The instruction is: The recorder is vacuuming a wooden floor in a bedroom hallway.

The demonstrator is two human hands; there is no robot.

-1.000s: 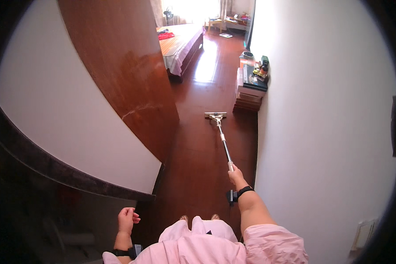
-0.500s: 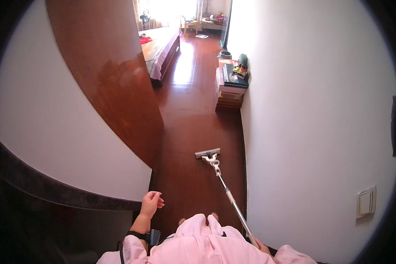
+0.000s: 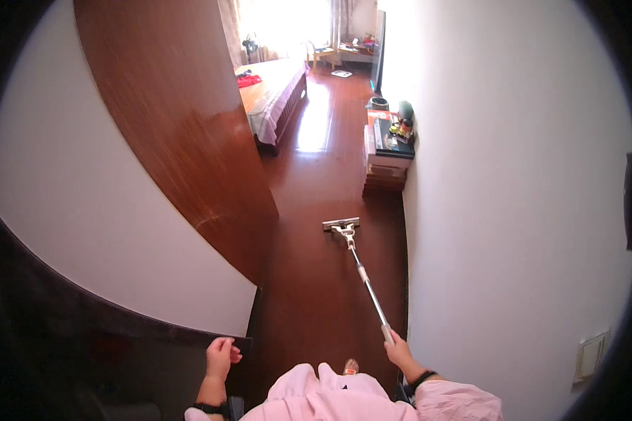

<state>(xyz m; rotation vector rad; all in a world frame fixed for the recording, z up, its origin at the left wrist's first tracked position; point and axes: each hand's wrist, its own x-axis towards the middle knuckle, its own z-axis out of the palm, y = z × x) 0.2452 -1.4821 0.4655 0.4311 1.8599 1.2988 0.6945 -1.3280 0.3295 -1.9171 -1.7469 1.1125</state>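
Note:
My right hand (image 3: 402, 353) is wrapped round the grip at the top of a mop's silver pole (image 3: 373, 295). The mop's flat, narrow head (image 3: 341, 224), with a white bracket behind it, appears to rest on the dark red-brown wooden floor ahead. The pole slants from my hand forward and a little to the left. At lower left, my left hand (image 3: 221, 356) is held up with its fingers loosely curled in and nothing in them. It is near the dark lower edge of the white wall. One of my feet (image 3: 351, 366) shows below my pink clothing.
A brown wooden door (image 3: 182, 133) stands at the left, a white wall (image 3: 498, 182) with a switch (image 3: 592, 356) at the right. Stacked boxes (image 3: 388, 163) with small items line that wall. Farther off are a bed (image 3: 288, 105), a fan (image 3: 251, 46) and a bright window.
The mop head has moved forward along the floor. My right hand has come forward into fuller view with the pole, and my left hand has dropped lower and left. The view has shifted slightly.

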